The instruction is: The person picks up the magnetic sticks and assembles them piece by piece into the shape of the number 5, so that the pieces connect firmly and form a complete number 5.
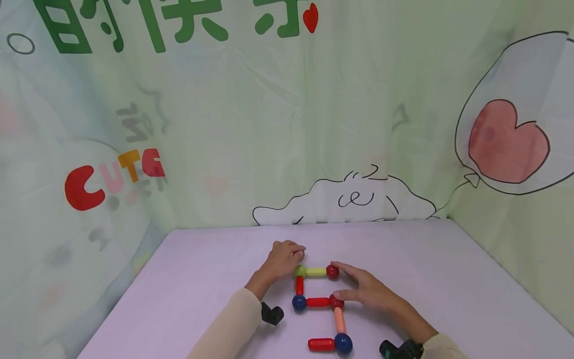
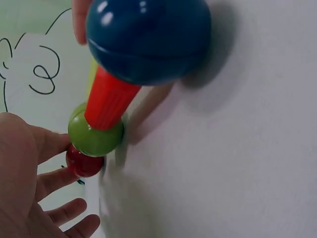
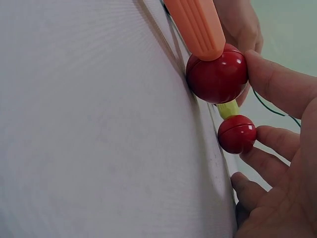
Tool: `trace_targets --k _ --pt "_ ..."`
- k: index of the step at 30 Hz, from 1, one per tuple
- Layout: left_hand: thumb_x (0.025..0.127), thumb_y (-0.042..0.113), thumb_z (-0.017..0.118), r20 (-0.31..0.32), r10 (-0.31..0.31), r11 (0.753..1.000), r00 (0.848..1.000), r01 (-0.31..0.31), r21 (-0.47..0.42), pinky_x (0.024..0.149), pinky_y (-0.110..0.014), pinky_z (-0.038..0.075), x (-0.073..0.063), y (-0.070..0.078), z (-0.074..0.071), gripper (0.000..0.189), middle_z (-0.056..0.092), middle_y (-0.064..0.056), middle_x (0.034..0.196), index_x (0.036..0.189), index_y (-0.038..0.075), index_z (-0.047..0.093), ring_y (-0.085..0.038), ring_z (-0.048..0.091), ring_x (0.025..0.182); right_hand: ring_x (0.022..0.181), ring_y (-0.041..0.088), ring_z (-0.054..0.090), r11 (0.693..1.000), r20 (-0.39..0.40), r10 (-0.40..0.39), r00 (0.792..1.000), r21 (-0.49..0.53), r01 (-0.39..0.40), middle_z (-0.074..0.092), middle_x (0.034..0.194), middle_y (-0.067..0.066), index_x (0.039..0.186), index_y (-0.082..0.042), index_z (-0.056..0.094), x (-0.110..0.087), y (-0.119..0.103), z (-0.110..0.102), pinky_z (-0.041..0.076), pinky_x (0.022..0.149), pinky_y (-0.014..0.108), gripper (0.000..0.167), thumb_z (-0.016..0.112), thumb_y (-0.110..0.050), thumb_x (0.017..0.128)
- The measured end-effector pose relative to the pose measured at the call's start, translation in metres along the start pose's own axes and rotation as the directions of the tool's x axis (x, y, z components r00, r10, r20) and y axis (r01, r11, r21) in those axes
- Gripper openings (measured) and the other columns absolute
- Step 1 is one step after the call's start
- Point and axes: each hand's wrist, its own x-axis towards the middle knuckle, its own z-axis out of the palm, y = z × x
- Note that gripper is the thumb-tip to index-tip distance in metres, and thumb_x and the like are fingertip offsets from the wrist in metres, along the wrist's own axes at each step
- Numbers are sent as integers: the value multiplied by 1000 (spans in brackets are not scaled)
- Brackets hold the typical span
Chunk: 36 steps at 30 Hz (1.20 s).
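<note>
A figure of toy rods and balls lies on the table, shaped like a squared digit. My left hand [image 1: 282, 260] is at its far left corner, fingertips right at the green ball [image 2: 94, 131], fingers loosely spread. From the right, my right hand [image 1: 369, 289] touches two red balls: its thumb is on the nearer red ball [image 3: 218, 74] and its fingertips on the farther red ball [image 3: 237, 134]. A yellow-green rod [image 1: 316, 271] joins the green ball to the farther red one. Red rods [image 1: 318, 302] and a blue ball [image 1: 299, 303] form the left side and middle.
An orange rod [image 1: 340, 320] runs down to another blue ball [image 1: 343, 344], with a red rod [image 1: 321, 344] pointing left from it. Black wrist devices [image 1: 272, 314] sit at both sleeves. A printed curtain [image 1: 224, 124] hangs behind the pale table [image 1: 197, 269].
</note>
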Motion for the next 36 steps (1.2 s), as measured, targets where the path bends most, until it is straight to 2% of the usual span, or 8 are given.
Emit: trace_targets --k 4,9,14,18,22,31,36 --pt "100 16 57 -8 -19 1000 1000 19 -22 88 -35 51 0 -8 2 30 65 -5 124 127 16 71 -23 51 111 146 45 32 1000 -3 1 1000 3 -1 44 156 18 151 -12 47 0 0 0 35 109 65 84 84 -37 80" --pt "96 13 66 -11 -34 998 999 34 -48 87 -33 53 -1 -17 5 25 63 -2 111 120 15 71 -20 52 105 146 45 32 1000 -8 6 1000 4 -6 44 156 18 151 -12 47 0 0 0 35 109 65 84 84 -37 80" --pt "95 13 68 -22 -62 996 998 60 -72 89 -37 54 -8 -23 3 25 62 -1 110 120 16 70 -20 53 106 147 45 31 1000 -10 14 1000 9 -14 43 156 17 152 -13 47 1 0 0 35 109 65 84 84 -36 81" --pt "94 13 70 -32 -54 995 998 51 -82 89 -38 55 -17 -27 1 26 63 -2 109 120 14 69 -20 55 104 147 45 31 1000 -2 19 1000 16 -19 42 157 17 152 -12 46 2 -1 0 34 110 65 83 84 -34 81" --pt "93 14 72 -13 -52 990 999 50 -131 86 -35 57 -28 -27 -4 28 65 -2 109 121 12 68 -19 57 100 147 45 31 1000 0 24 1000 17 -24 43 156 17 151 -11 47 0 -1 1 34 110 65 83 84 -33 80" --pt "90 10 74 -35 -17 972 999 9 -236 76 -32 56 -53 -23 -24 28 65 1 100 117 7 69 -19 58 92 147 45 31 1000 -2 4 1000 9 -4 43 156 17 152 -12 47 -1 -2 2 33 110 66 82 83 -33 82" --pt "89 6 73 -20 57 967 998 -60 -246 80 -29 56 -67 -16 -31 23 66 4 100 112 9 74 -17 59 93 147 46 30 1000 -1 3 1000 9 -3 43 157 18 152 -12 47 -1 -2 1 32 111 66 81 83 -31 82"
